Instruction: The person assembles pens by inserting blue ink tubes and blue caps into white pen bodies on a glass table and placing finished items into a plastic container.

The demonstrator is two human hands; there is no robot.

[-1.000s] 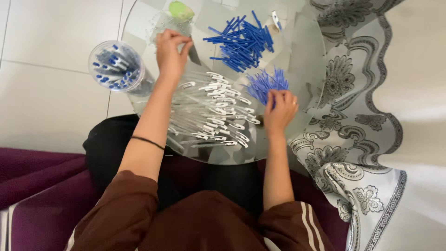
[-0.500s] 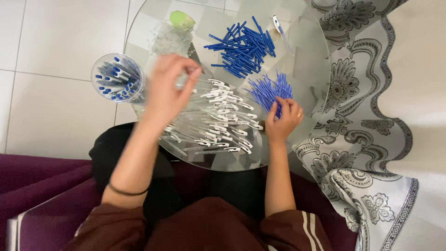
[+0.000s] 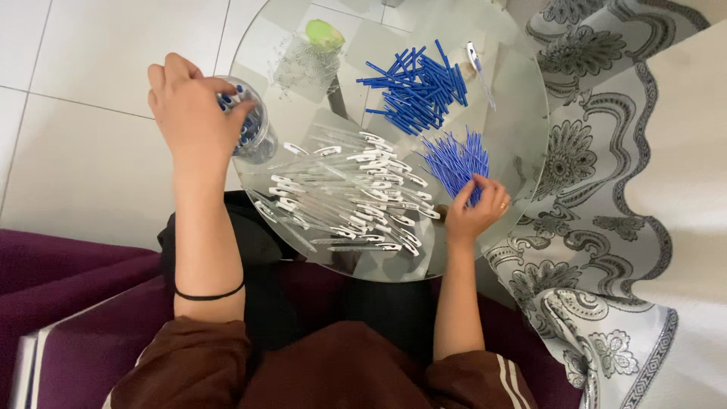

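Head camera looks straight down, close above glass table [image 3: 522,113]

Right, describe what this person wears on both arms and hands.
Both arms are bare from the elbow down, with brown sleeves pushed up; the right sleeve shows pale stripes. A thin black band circles the left forearm. The right hand has a small gold-coloured ring. The left hand wears nothing visible.

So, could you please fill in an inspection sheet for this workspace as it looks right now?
Surface: round glass table, crowded.
Job's things: clear cup of assembled pens; clear pen barrels; blue refills; blue caps.
Clutter: green object at the far edge.
Grips: left hand over the cup, contents of the grip hidden; right hand pinching at the refills.
Cables: nothing seen.
Surroundings: white tiled floor, patterned cloth, purple seat.
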